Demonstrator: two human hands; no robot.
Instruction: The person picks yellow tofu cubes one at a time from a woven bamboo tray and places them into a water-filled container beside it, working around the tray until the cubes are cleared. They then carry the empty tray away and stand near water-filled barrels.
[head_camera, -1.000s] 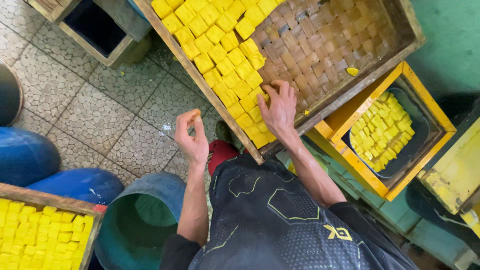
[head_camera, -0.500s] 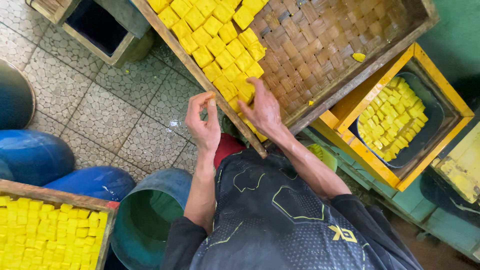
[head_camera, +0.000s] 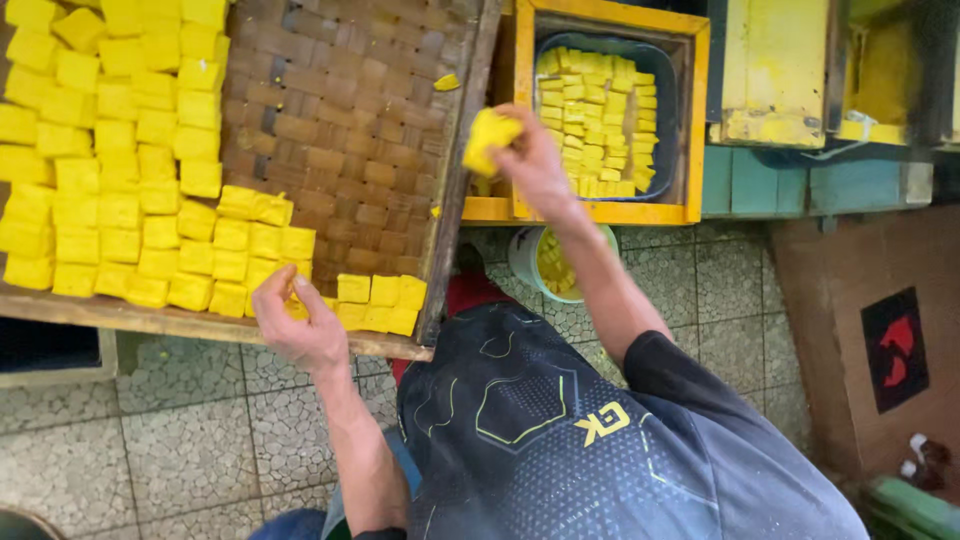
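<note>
My right hand (head_camera: 535, 165) holds a few yellow cubes (head_camera: 490, 138) in the air, between the woven bamboo tray (head_camera: 350, 120) and a yellow wooden box (head_camera: 700, 110). That box contains a dark tub filled with yellow cubes (head_camera: 600, 120). My left hand (head_camera: 295, 320) rests at the near edge of the tray, fingers curled over yellow cubes (head_camera: 380, 300) there. Many more yellow cubes (head_camera: 110, 150) lie in rows across the tray's left part.
A small white bucket (head_camera: 545, 265) with yellow scraps stands on the tiled floor under my right forearm. Yellow and teal wooden crates (head_camera: 790, 80) sit at the upper right. A brown mat with a black and red patch (head_camera: 895, 350) lies to the right.
The view has turned. My right hand lifted off the tray with yellow cubes and moved toward the yellow box. My left hand came down onto the cubes at the tray's edge.
</note>
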